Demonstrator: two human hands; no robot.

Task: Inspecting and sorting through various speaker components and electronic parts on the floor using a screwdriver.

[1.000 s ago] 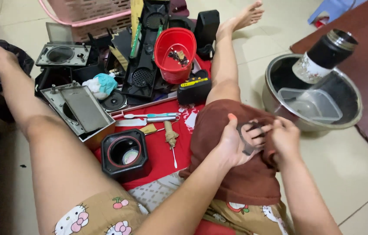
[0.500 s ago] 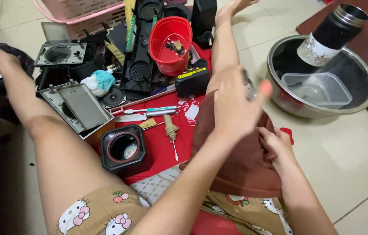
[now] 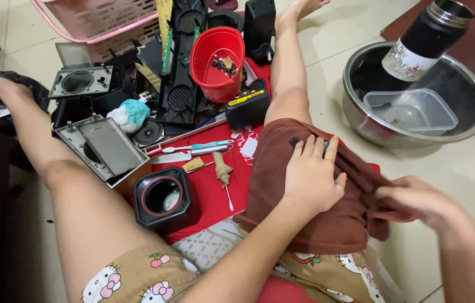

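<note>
A brown cloth (image 3: 327, 224) lies draped over my right thigh. My left hand (image 3: 311, 175) presses flat on top of it, fingers spread, over a small dark object (image 3: 295, 141) that peeks out at the fingertips. My right hand (image 3: 417, 203) pinches the cloth's right edge and pulls it outward. A black speaker part with a red ring (image 3: 163, 197) stands on the red mat (image 3: 215, 196) between my legs.
Dismantled black speaker parts (image 3: 178, 84), a red plastic tub (image 3: 218, 56), a yellow-labelled black box (image 3: 247, 106) and small tools (image 3: 198, 148) lie ahead. A steel bowl (image 3: 467, 120) holding a clear container (image 3: 411, 109) and a black flask (image 3: 425, 36) sits right. A pink basket (image 3: 103, 19) stands behind.
My left hand dropped from a raised position and now lies flat on the cloth. My right hand moved out to the right, tugging the cloth's edge.
</note>
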